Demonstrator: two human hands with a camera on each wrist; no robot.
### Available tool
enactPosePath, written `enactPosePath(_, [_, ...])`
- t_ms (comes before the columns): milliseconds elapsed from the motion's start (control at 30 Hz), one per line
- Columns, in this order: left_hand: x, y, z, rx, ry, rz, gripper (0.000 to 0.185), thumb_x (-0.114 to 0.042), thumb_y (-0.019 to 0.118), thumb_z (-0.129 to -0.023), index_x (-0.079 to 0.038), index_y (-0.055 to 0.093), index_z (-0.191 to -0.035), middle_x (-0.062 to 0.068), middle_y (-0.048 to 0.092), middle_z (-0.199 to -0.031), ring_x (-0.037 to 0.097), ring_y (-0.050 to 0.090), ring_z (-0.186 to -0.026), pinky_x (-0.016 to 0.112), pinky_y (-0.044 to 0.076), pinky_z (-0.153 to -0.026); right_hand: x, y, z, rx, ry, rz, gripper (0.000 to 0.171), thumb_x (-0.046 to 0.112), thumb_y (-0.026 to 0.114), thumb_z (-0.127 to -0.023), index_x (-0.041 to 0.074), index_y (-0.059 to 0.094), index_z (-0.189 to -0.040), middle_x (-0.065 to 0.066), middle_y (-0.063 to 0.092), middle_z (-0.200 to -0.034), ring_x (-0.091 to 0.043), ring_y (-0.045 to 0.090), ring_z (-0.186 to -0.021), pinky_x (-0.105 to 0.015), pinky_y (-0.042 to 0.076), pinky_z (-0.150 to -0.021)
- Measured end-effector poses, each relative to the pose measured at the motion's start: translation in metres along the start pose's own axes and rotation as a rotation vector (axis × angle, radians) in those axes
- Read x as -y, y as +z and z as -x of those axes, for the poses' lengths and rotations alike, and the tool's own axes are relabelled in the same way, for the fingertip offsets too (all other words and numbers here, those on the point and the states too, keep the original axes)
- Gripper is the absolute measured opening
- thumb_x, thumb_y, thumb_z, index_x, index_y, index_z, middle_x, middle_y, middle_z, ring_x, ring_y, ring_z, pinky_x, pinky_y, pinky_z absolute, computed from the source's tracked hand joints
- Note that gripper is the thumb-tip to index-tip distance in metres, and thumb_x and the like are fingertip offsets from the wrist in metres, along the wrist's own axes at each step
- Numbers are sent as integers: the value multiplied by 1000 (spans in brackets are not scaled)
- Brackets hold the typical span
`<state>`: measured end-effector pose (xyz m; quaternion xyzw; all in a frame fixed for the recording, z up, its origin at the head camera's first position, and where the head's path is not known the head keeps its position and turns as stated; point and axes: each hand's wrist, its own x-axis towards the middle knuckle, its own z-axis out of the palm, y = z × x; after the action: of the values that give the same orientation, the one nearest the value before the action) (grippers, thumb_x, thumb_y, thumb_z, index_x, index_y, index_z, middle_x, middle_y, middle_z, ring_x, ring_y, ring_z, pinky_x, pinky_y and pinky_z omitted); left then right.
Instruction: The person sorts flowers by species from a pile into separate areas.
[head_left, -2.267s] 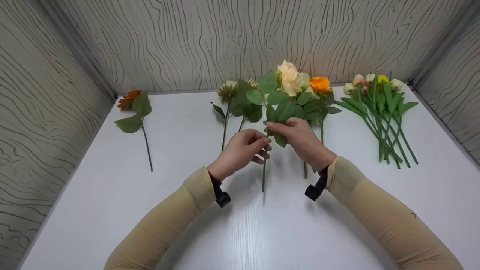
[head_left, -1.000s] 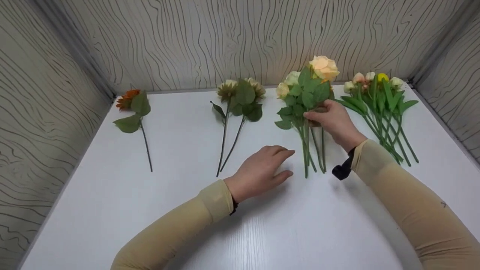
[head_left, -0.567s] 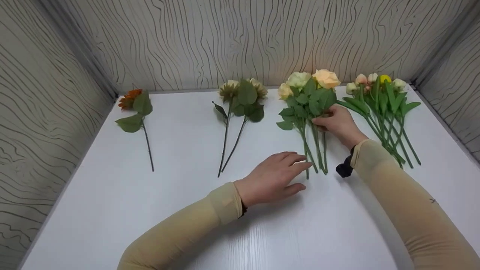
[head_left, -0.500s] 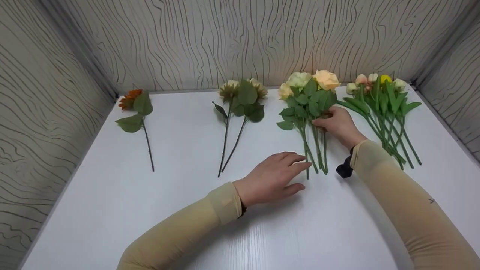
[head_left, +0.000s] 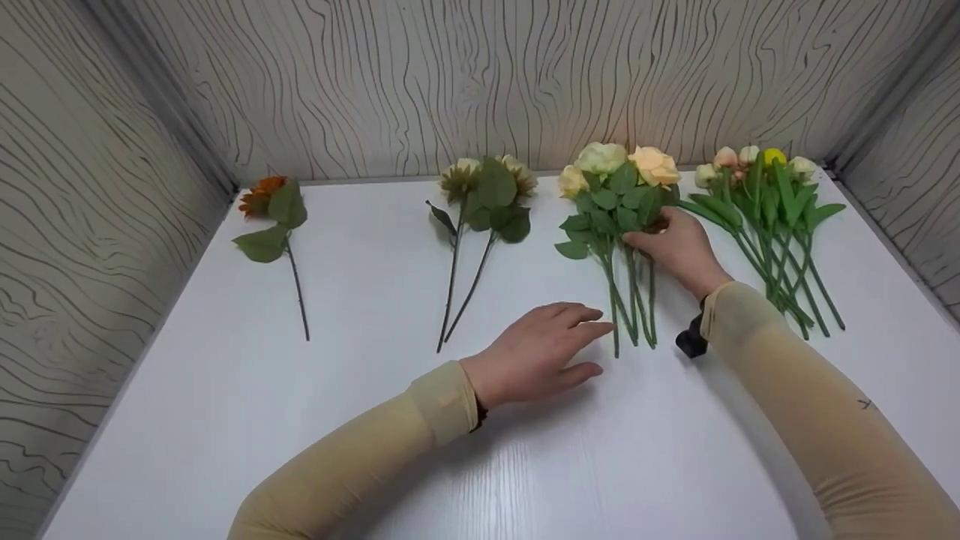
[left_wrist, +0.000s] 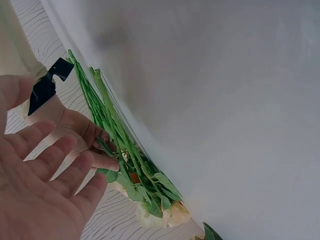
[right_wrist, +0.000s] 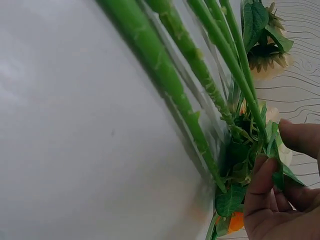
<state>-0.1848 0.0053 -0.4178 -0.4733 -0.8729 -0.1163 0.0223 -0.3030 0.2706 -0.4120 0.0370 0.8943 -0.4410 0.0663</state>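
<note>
A: Report items on the bench, left to right in the head view.

B: Upper left: single orange flower. Centre top: pair of pale sunflowers. Right of centre: rose bunch, flat on the bench. Far right: tulip bunch, just beside the roses.

A: Left hand?

B: Grip relaxed, fingers straight, holding nothing, palm down just left of the rose stems' lower ends.

A: Right hand?

B: Grip pinched on the rose bunch among its leaves, below the blooms.

A: Changes?

B: Two seconds ago both hands held a peach rose raised at centre. It now lies among the roses, and the left hand has released. Judgement: that stem is sorted; the right hand's release remains.
</note>
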Motion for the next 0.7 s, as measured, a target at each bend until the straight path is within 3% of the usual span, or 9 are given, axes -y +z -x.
enactPosePath(100, [5,-2,2,-8,-19,-3,54,-40,60,-104,-13,51,-150,6,53,-149,21,47,-139,34,35,-116,1,-2,2,-31,0,14,71,44,69,-97,-1,43,-145,-21,49,-135,-32,47,-114,-46,44,-92])
enactPosePath(167, [10,-3,5,-15,-46,2,53,-39,60,-104,-13,52,-149,6,53,-149,21,48,-138,35,36,-116,2,-2,3,-60,-8,33,81,46,68,-97,-1,34,-153,-24,43,-145,-36,46,-125,-52,43,-101])
enactPosePath(267, [23,-5,11,-30,-108,18,49,-36,61,-104,-12,55,-147,6,56,-146,22,50,-136,36,38,-114,4,-3,4,-113,-45,72,91,48,66,-98,0,21,-161,-27,32,-155,-42,36,-140,-60,35,-111])
enactPosePath(333, [35,-7,17,-48,-162,30,47,-34,61,-104,-12,57,-146,6,58,-144,23,52,-134,37,40,-113,5,-2,5,-151,-83,102,88,46,64,-99,2,21,-162,-28,30,-156,-45,30,-143,-63,31,-113])
enactPosePath(533, [82,-19,44,-132,-417,85,35,-25,62,-103,-9,67,-134,7,67,-131,25,60,-123,40,48,-104,12,7,11,-218,-183,190,73,41,60,-102,4,32,-159,-28,31,-154,-48,27,-142,-66,27,-111])
enactPosePath(700, [129,-31,83,-203,-648,87,30,-20,59,-103,-6,71,-126,12,69,-126,31,63,-117,46,51,-99,22,22,18,-199,-270,221,64,36,61,-103,4,41,-154,-23,35,-155,-44,27,-144,-64,26,-113])
